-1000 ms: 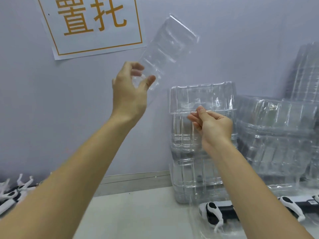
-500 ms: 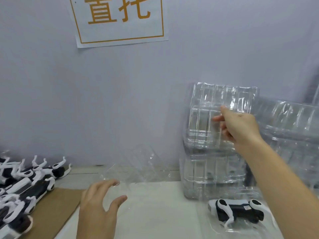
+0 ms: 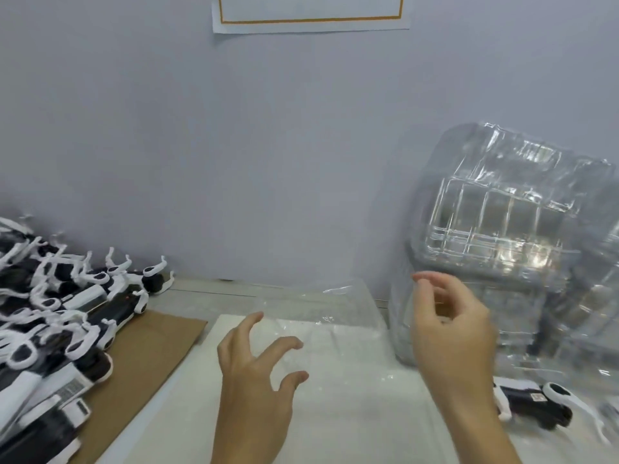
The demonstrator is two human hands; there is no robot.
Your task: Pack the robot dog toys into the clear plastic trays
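While my left hand (image 3: 254, 373) hovers over the white surface (image 3: 351, 413), its fingers (image 3: 291, 344) are spread and loosely bent, not gripping anything. A clear plastic tray (image 3: 321, 316) lies flat on the surface just past those fingertips, and honestly it's so see-through I can't tell if I'm touching its near edge or not. My right hand (image 3: 449, 329) is up in front of the stack of clear trays (image 3: 502, 229) on the right, fingers (image 3: 425, 279) curled a bit. It's blurry there, so I can't tell whether they're pinching anything.

The tray stack leans against the grey wall (image 3: 234, 145). One robot dog toy (image 3: 532, 403), black body with white legs, lies on its side at the foot of the stack, just right of my right wrist. The rest of the dogs are in a big pile (image 3: 57, 316) on the left, tangled together, legs sticking up, partly sitting on a sheet of brown cardboard (image 3: 150, 356). Up top on the wall there's the bottom edge of a paper sign (image 3: 311, 15) with an orange border.
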